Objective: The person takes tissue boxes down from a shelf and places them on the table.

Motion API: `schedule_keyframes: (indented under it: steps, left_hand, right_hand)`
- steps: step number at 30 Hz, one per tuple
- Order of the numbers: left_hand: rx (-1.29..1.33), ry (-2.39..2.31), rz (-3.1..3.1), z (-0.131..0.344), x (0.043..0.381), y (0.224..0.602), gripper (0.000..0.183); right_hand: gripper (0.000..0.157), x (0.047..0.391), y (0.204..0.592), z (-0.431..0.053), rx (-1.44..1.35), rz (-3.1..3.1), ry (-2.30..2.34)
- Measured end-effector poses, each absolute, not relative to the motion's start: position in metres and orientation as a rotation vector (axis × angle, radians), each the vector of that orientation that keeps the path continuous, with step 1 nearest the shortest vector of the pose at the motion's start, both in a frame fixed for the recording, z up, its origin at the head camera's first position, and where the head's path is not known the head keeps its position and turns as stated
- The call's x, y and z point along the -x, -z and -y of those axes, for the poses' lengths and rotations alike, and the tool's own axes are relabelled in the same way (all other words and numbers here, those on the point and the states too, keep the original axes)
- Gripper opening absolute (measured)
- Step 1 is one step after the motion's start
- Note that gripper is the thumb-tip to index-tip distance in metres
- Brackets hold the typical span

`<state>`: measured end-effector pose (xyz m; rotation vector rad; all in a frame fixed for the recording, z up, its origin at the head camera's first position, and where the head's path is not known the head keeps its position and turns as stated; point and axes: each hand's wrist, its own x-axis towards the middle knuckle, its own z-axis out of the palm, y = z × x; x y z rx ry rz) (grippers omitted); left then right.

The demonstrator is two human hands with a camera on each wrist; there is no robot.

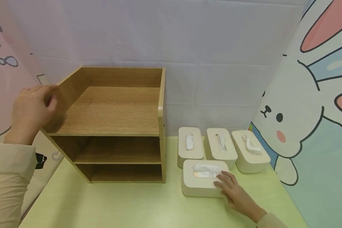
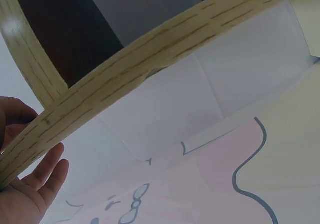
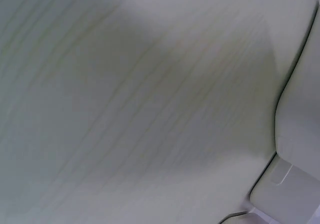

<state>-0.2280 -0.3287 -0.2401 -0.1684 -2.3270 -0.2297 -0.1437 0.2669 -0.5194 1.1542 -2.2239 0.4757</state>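
Note:
A wooden shelf unit [image 1: 117,109] stands at the left of the table. My left hand [image 1: 34,107] grips its left side panel near the top; in the left wrist view, fingers [image 2: 54,176] show on both sides of the panel's edge [image 2: 105,86]. A cream tissue box [image 1: 199,190], with white tissue in its slot, lies crosswise to the shelf's right. On its right end rest the loosely bent fingers of my right hand [image 1: 239,194]. That hand does not show in the right wrist view, where pale boxes [image 3: 302,114] appear at the right edge.
Behind the front box stand three more tissue boxes: a left one [image 1: 190,152], a middle one [image 1: 227,154] and a right one [image 1: 253,164]. The pale green table [image 1: 125,209] meets a white cloth wall [image 1: 211,76]. A rabbit-print panel [image 1: 307,126] borders the right.

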Motion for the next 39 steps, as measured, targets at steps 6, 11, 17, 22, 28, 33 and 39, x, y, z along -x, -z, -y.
schedule_keyframes:
  steps: [6, 11, 17, 22, 28, 33, 39]
  left_hand:
    - [0.172, 0.228, 2.334, 0.328, 0.227, 0.241, 0.031]
    - [0.169, 0.205, 2.355, 0.328, 0.225, 0.241, 0.032]
    - [0.175, 0.149, 2.400, 0.329, 0.223, 0.240, 0.033]
    - [0.216, 0.125, 2.405, 0.331, 0.223, 0.240, 0.034]
    - [0.228, 0.113, 2.459, 0.332, 0.222, 0.235, 0.035]
    - [0.272, 0.050, 2.453, 0.330, 0.219, 0.233, 0.036]
    - [0.290, -0.041, 2.380, 0.319, 0.210, 0.235, 0.036]
  right_hand:
    - [0.038, 0.148, 0.520, -0.270, -1.184, 2.229, -0.517]
    - [0.036, 0.150, 0.520, -0.271, -1.194, 2.221, -0.531]
    - [0.038, 0.149, 0.515, -0.270, -1.183, 2.253, -0.502]
    - [0.035, 0.150, 0.508, -0.268, -1.171, 2.272, -0.493]
    - [0.032, 0.152, 0.497, -0.266, -1.149, 2.253, -0.474]
    - [0.030, 0.153, 0.485, -0.261, -1.099, 2.263, -0.447]
    - [0.033, 0.152, 0.464, -0.258, -0.932, 2.359, -0.374]
